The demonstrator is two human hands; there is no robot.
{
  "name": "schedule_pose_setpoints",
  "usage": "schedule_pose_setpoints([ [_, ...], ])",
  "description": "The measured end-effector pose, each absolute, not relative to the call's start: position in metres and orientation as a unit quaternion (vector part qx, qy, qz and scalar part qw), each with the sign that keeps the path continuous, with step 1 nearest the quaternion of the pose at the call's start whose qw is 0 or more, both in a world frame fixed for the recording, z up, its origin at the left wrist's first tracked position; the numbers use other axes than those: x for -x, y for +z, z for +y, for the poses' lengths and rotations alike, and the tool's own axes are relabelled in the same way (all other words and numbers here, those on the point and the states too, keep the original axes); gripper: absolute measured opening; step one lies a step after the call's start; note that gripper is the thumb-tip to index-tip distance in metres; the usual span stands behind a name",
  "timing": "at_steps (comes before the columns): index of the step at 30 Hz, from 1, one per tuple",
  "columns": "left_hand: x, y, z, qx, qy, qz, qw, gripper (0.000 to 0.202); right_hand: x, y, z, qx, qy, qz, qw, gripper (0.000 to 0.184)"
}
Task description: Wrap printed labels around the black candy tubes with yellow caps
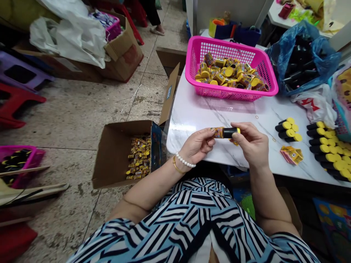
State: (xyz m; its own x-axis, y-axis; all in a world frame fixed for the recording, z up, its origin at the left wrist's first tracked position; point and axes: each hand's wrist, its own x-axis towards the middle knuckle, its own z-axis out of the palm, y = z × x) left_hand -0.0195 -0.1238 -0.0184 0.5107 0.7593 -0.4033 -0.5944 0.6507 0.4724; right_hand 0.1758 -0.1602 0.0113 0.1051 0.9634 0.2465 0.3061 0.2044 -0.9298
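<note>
Black tube with a yellow cap: this item is held between your hands, just above the near part of the white worktop and not touching it. Your left grip is closed on a printed wrapper at the tube's left end, with the fingers curled around it. Your right grip is closed on the capped end, with its fingers over the top. The two grips stand just apart, with a short stretch of black tube showing between them.

Hold the tube level and pinch with the fingertips, not the palms. This keeps the printed face of the wrapper in view and free of creases. Brace both forearms and keep the wrists low.

Observe these limits. The near edge of the worktop runs close behind your hands, and the left edge lies just past your left hand. Beyond that edge, a cardboard box stands open on the floor, holding wrapped tubes.

Open room lies far of your hands, on bare worktop before the pink basket of wrapped tubes. To the right, a small group of capped tubes and a loose wrapper lie near your right hand. Longer rows of capped tubes fill the right end, so allow clearance there.
</note>
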Motion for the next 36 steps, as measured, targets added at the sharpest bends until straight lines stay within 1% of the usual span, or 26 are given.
schedule_pose_setpoints([
  [4,0.016,-0.02,-0.123,-0.127,0.396,0.297,0.859,0.026,-0.177,0.017,-0.165,0.557,0.184,-0.666,0.461,0.033],
  [7,0.015,-0.02,-0.123,-0.135,0.398,0.304,0.855,0.025,-0.175,0.018,-0.167,0.553,0.134,-0.695,0.44,0.034],
  [9,0.015,-0.02,-0.123,-0.148,0.402,0.306,0.851,0.025,-0.174,0.017,-0.168,0.549,0.145,-0.689,0.45,0.033],
  [14,0.019,-0.019,-0.126,-0.191,0.418,0.309,0.833,0.026,-0.168,0.006,-0.169,0.537,0.177,-0.65,0.507,0.03],
  [16,0.019,-0.019,-0.129,-0.217,0.427,0.317,0.818,0.027,-0.166,0.002,-0.171,0.526,0.188,-0.649,0.515,0.027],
  [18,0.018,-0.018,-0.132,-0.238,0.441,0.326,0.802,0.026,-0.164,-0.001,-0.173,0.515,0.203,-0.653,0.516,0.027],
  [20,0.017,-0.017,-0.134,-0.26,0.453,0.331,0.786,0.027,-0.161,-0.002,-0.175,0.513,0.194,-0.666,0.505,0.03],
  [22,0.017,-0.015,-0.135,-0.282,0.463,0.332,0.772,0.028,-0.159,-0.003,-0.178,0.517,0.15,-0.691,0.482,0.036],
  [25,0.017,-0.015,-0.134,-0.299,0.468,0.333,0.763,0.028,-0.156,-0.002,-0.18,0.521,0.088,-0.709,0.467,0.056],
  [27,0.018,-0.016,-0.133,-0.308,0.467,0.33,0.761,0.029,-0.157,-0.001,-0.179,0.517,0.091,-0.716,0.459,0.065],
  [29,0.019,-0.018,-0.133,-0.326,0.466,0.322,0.757,0.03,-0.161,0.001,-0.177,0.501,0.113,-0.74,0.434,0.059],
  [32,0.022,-0.023,-0.134,-0.35,0.443,0.31,0.765,0.033,-0.169,0.005,-0.173,0.481,0.124,-0.77,0.401,0.042],
  [34,0.025,-0.025,-0.134,-0.35,0.43,0.314,0.771,0.035,-0.175,0.008,-0.172,0.486,0.124,-0.765,0.403,0.037],
  [36,0.029,-0.025,-0.133,-0.344,0.449,0.335,0.753,0.034,-0.18,0.01,-0.172,0.5,0.119,-0.748,0.42,0.036],
])
